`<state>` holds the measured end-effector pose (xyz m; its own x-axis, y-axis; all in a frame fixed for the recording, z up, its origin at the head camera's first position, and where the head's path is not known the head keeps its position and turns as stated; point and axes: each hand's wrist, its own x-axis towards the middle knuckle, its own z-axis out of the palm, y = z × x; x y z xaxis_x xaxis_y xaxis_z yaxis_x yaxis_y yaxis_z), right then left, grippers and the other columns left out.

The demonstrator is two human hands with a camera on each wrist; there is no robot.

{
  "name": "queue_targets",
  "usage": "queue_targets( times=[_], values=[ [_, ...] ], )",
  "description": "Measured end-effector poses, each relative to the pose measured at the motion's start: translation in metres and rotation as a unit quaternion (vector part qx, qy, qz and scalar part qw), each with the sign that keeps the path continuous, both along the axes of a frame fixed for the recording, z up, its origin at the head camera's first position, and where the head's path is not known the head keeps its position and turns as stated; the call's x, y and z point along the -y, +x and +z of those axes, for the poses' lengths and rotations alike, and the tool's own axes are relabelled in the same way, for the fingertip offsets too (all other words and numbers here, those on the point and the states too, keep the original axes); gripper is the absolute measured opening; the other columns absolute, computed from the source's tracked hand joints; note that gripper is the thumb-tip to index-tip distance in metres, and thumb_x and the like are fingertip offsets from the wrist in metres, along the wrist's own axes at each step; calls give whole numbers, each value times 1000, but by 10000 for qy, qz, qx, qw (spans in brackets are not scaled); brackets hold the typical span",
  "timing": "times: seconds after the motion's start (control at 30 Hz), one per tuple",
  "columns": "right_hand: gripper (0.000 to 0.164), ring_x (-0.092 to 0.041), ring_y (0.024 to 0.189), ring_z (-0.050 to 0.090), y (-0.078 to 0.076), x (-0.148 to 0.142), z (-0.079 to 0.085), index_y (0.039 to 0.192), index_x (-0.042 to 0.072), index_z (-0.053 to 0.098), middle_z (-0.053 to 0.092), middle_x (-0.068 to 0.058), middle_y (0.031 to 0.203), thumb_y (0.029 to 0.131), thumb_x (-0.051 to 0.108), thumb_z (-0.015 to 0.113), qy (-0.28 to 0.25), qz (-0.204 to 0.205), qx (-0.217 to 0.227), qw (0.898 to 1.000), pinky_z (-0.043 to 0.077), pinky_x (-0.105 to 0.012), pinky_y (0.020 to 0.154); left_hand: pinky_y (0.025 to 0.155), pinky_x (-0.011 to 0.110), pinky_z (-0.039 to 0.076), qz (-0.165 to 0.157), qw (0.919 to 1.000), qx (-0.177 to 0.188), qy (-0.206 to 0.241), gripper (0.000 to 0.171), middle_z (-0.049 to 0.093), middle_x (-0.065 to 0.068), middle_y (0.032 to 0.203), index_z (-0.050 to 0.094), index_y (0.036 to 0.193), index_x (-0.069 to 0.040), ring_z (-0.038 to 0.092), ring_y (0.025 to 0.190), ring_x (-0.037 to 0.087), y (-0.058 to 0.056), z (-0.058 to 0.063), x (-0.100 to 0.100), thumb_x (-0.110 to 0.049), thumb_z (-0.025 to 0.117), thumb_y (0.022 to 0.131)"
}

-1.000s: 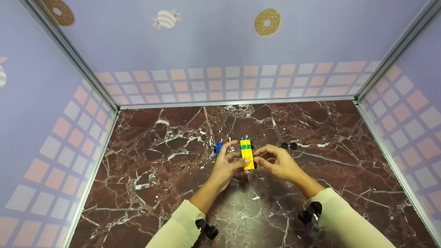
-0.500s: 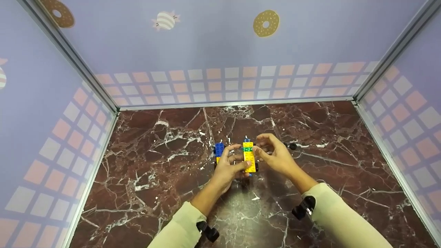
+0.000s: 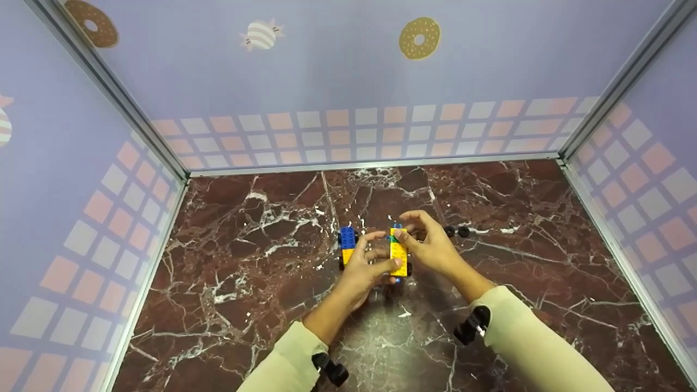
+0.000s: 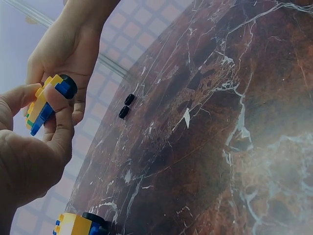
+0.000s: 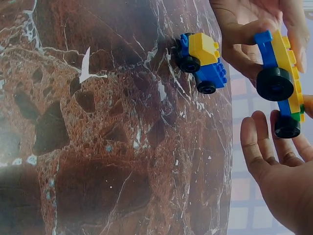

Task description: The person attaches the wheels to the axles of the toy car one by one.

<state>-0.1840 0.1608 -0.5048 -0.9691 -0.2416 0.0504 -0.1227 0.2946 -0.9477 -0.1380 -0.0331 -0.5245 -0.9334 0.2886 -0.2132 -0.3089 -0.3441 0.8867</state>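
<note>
My left hand (image 3: 359,275) grips the rear of a toy block car (image 3: 400,255), its thumb on the yellow studded top. The car has a blue base, a green piece near its far end and black wheels (image 5: 275,84), two of which show in the right wrist view. At the far end my right hand (image 3: 440,250) holds the car, thumb on the top by the green piece, fingers around the wheel end. Partly behind the left fingers, a second toy car (image 3: 347,238), blue and yellow, stands on the table; the right wrist view shows its wheels and sloped yellow block (image 5: 202,46).
Two loose black wheels (image 3: 463,232) lie on the dark red marbled table (image 3: 245,305), right of the right hand. Lilac panels (image 3: 348,71) with checks enclose the table at the back and both sides.
The held car has shifted slightly right and nearer. The right hand went from the car's side to its far end, and its thumb now presses on top. More of the second car shows.
</note>
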Motion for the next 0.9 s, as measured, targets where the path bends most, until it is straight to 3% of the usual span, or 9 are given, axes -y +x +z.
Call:
queue_targets(
  times=[0.23,0.5,0.77,0.9],
  values=[
    [42,-17,86,67,-1,-2,-1,140,-3,58,74,-21,109,105,12,75,-61,-184,98,9998,59,-23,76,63,21,61,-163,9994,-36,-305,77,69,7,107,38,159,-7,68,77,13,0,0,0,3,79,94],
    [40,-18,87,69,-1,-8,-1,139,-7,57,71,-14,104,106,8,73,-406,-269,400,9980,69,-30,78,63,20,55,21,9990,-64,-445,75,72,7,107,43,157,-7,64,74,12,-3,0,3,0,81,93],
    [38,-28,91,69,0,-14,1,139,-5,58,69,-9,102,107,10,72,-450,-394,590,9965,65,-23,74,63,21,54,201,9989,-81,-425,75,74,2,101,41,157,-5,65,74,10,-5,0,3,-2,81,94],
    [36,-25,87,67,1,-16,0,138,-3,60,69,-7,99,106,9,72,-441,-466,594,9962,62,-21,70,63,21,54,274,9990,-66,-336,70,75,1,99,43,155,-7,68,77,10,-6,-1,4,0,80,95]
  ],
)
